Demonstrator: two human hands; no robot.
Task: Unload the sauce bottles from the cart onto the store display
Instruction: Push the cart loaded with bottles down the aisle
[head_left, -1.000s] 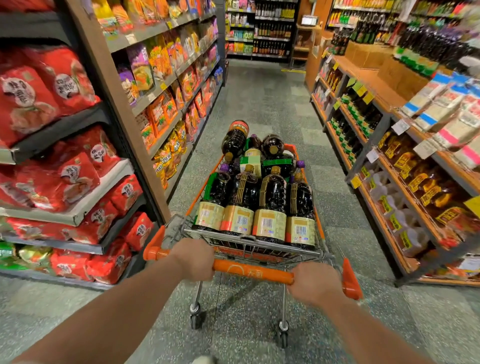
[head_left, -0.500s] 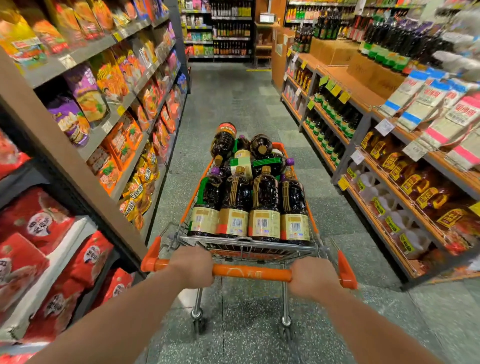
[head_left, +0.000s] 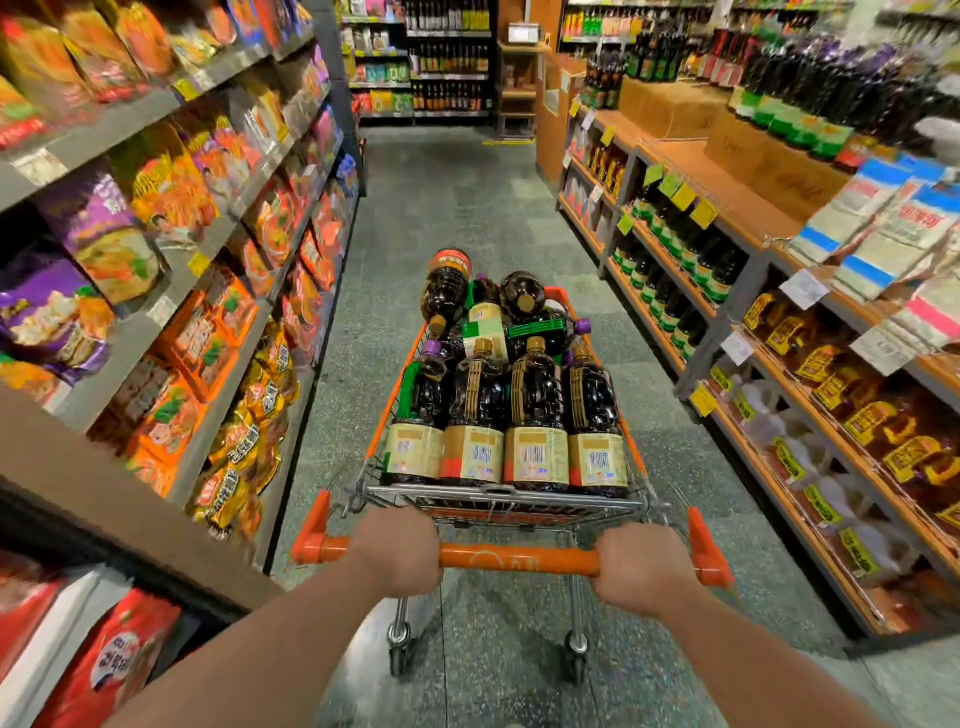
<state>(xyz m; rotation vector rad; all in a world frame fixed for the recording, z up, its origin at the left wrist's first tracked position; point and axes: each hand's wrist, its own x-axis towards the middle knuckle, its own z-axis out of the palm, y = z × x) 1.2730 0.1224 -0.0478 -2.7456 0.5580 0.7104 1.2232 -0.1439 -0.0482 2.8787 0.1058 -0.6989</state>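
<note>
While the cart (head_left: 506, 499) is full of bottles (head_left: 506, 410), the unloading has, by the look of it, not begun. The person grips the orange handle (head_left: 519, 560) with both hands: the left hand (head_left: 397, 553) is curled round the bar near its left end, and the right hand (head_left: 641, 569) is curled round it near its right end. Neither hand holds a bottle.

Four dark bottles stand upright in a row at the near edge of the cart, their labels toward the handle. Behind them more bottles lie piled, some on their sides, up to the far edge. No gap shows in the load.

The cart stands in the middle of the aisle, apart from both sides. On the left are shelves (head_left: 171, 270) with snack bags. On the right is a display (head_left: 675, 270) where dark bottles already stand in rows, and this is probably where the load belongs, though which shelf exactly cannot be told.

So all of the task is left: to bring the cart beside the right display, to let go of the handle, and to move the bottles one after another.
</note>
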